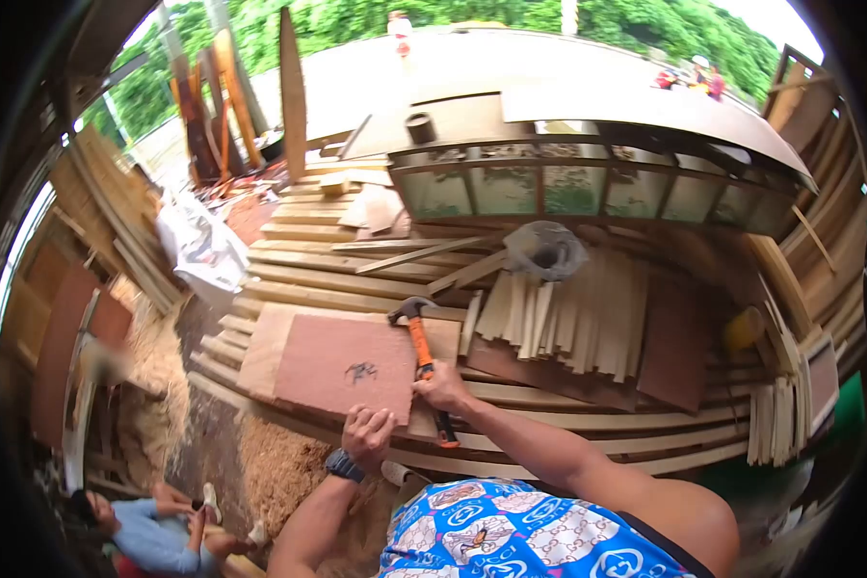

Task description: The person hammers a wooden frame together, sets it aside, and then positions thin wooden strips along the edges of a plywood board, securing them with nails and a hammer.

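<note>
A claw hammer point(420, 345) with an orange and black handle is gripped by my right hand point(440, 387), its metal head over the right edge of a reddish-brown board point(308, 361). That board lies flat on a paler wooden panel point(257, 352). My left hand point(367, 433) has its fingers curled at the board's near edge, closed on it; whether anything small is between the fingertips is hidden. On top of the board sits a small dark cluster, perhaps nails point(361, 372).
Long wooden slats point(588, 421) form the work surface. Short strips point(559, 318) and a clear plastic bag point(546, 252) lie to the right. Behind stands a glass-paned wooden frame point(573, 188). Sawdust point(275, 458) covers the floor at left, where a person point(154, 530) sits.
</note>
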The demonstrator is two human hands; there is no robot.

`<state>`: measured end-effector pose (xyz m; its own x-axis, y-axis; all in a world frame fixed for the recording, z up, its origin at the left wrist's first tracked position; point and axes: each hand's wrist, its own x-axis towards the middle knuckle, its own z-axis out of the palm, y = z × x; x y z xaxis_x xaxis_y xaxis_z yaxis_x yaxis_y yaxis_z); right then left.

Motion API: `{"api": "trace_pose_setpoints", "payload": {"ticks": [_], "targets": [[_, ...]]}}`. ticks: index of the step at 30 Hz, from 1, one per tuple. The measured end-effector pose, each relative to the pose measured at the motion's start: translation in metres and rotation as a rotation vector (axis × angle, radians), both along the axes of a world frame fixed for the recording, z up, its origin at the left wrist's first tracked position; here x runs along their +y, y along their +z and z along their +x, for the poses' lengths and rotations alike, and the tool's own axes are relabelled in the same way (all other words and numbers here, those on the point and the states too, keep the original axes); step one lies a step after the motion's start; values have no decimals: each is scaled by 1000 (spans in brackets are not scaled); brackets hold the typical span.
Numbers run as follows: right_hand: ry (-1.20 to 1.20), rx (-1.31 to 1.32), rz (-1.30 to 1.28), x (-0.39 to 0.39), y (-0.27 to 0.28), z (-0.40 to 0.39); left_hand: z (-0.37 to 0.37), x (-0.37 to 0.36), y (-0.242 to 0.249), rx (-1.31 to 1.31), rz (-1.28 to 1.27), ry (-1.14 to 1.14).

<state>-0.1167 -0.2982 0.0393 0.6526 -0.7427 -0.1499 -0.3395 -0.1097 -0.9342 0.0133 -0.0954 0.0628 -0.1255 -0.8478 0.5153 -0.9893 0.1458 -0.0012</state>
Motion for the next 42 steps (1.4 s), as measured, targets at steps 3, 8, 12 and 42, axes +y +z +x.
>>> {"api": "trace_pose_setpoints", "payload": {"ticks": [3,8,12,42], "targets": [[-30,-4,89,5,1,1,-1,4,-5,39,14,11],[-79,-26,-10,1,-24,12,-12,-1,-16,139,-75,28],[-20,-18,-22,1,-11,5,-14,7,-28,169,-66,100],[538,-215,-535,57,127,-147,-42,21,-58,290,-116,401]]}}
